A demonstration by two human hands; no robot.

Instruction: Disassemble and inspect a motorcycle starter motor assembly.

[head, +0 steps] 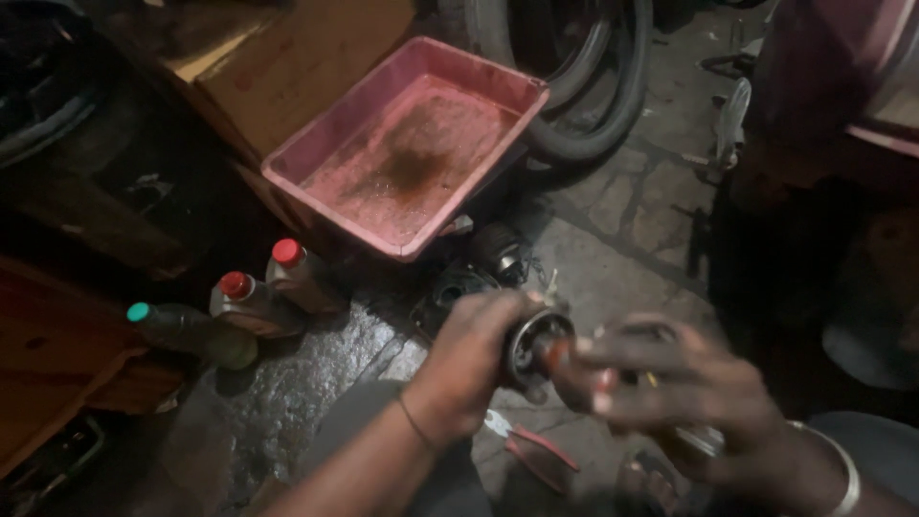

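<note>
Between the two hands, just in front of the pink tray and lower in the view, a round metal part with a dark hollow centre is held above the wet stone floor. It is gripped around its outer rim by the left hand, the fingers wrapped firmly so that the open face is turned toward the right hand, apparently to steady it while the other hand works at it. The right hand is blurred; its fingertips are brought up to the part's face, and whether something small is pinched in them cannot be told. Below the part, red-handled pliers are left on the floor within reach. Between the part and the tray, dark greasy machine pieces are heaped. Left of the tray's near corner, two red-capped bottles and a green-capped bottle are laid together. Behind the tray, a rubber tyre is propped, and a wooden board is leaned at the tray's far left.
</note>
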